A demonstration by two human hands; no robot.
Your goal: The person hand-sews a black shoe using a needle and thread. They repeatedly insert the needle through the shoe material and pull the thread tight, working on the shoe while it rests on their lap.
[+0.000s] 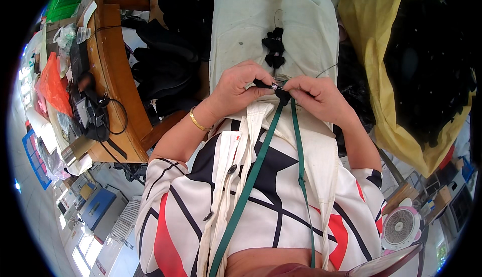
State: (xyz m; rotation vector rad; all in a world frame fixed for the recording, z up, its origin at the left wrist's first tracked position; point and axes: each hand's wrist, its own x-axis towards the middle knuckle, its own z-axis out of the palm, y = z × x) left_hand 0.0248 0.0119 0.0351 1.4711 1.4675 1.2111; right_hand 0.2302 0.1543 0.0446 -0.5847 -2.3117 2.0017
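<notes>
A green strap (253,189) runs down the person's front in two strands, the right one knotted. Behind it I see a loose white blouse (181,214) crossed by black lines, with red patches to either side of the strap. Cream cloth bands (221,176) with dark buttons (232,169) and a small red mark hang left of it; farther left, a gold bangle (197,120) rings the left wrist (210,112). Wide short sleeves (163,174) flank the strap.
</notes>
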